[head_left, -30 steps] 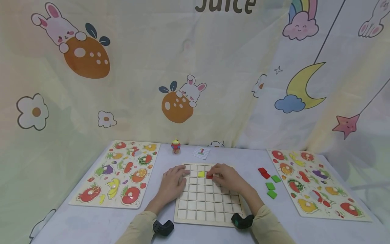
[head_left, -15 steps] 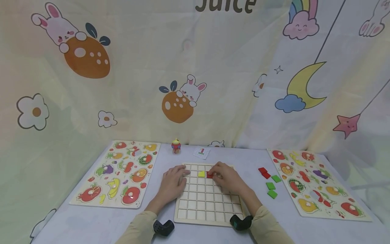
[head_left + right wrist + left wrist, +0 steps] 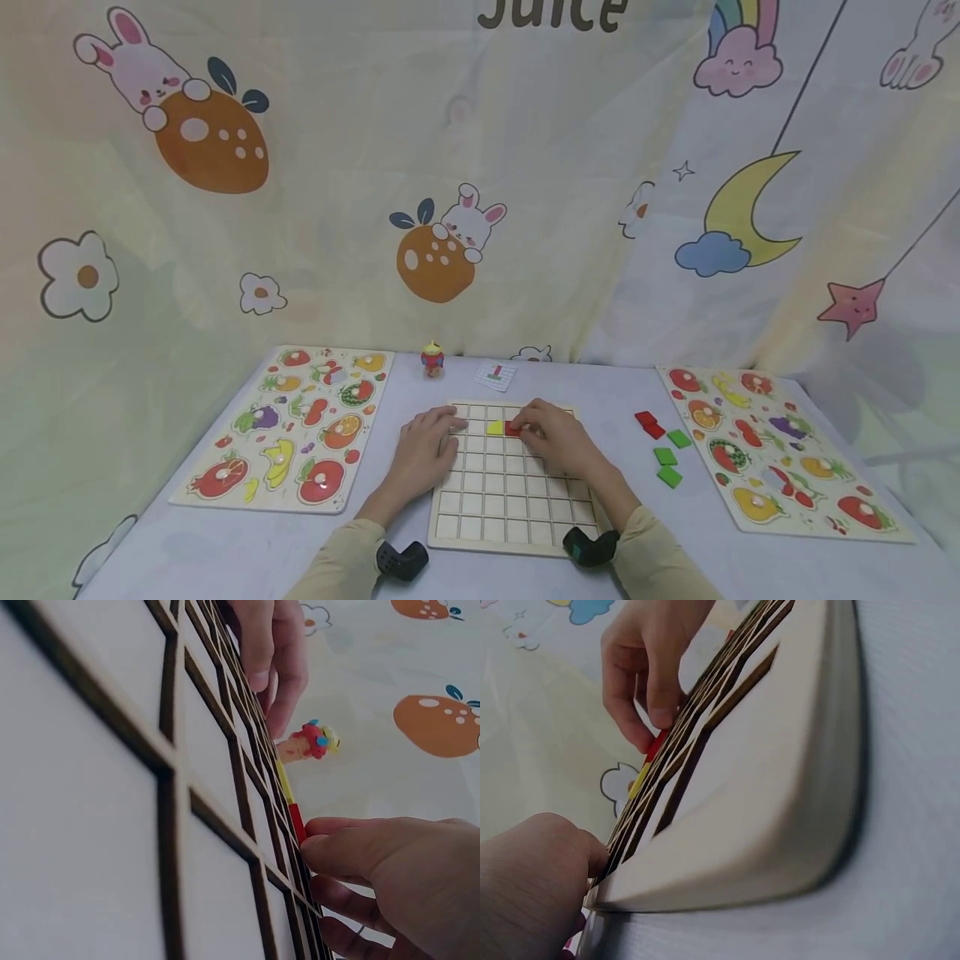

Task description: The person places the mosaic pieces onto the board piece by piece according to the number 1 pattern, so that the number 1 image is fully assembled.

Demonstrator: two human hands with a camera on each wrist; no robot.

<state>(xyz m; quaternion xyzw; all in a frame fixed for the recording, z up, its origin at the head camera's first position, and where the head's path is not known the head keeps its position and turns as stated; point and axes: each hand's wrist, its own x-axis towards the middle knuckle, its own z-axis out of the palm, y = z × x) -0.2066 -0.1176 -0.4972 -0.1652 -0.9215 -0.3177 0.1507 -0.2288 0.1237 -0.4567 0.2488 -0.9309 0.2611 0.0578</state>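
Wooden and pale, a grid board (image 3: 510, 492) lies at lower centre of the head view, with two hands on its far rows. The right hand (image 3: 558, 437) has its fingertips curled onto a red tile (image 3: 513, 429) in the board's second row, just right of a yellow tile (image 3: 495, 427); the two tiles sit side by side. The left hand (image 3: 427, 450) rests flat on the board's left edge, fingers relaxed and holding nothing.

Only the head view gives the whole layout: two fruit puzzles, one at left (image 3: 288, 429) and one at right (image 3: 780, 454), a small toy (image 3: 432, 359) and a card (image 3: 496, 375) beyond the board, and a loose cluster of two red tiles (image 3: 649, 424) and three green tiles (image 3: 667, 457) to the board's right.

The wrist views show what the head view cannot. From the left wrist, low along the board's edge, the red tile (image 3: 657, 744) stands slightly proud of the grid under two fingertips (image 3: 664, 712) of the right hand, with the left hand (image 3: 532, 889) at lower left of the frame. From the right wrist, the red tile (image 3: 298, 822) meets the right hand's thumb tip (image 3: 315, 847), the yellow tile (image 3: 285, 791) lies just beyond it, and the left hand's fingers (image 3: 270, 652) press the board at upper centre, the toy (image 3: 309, 741) behind them.
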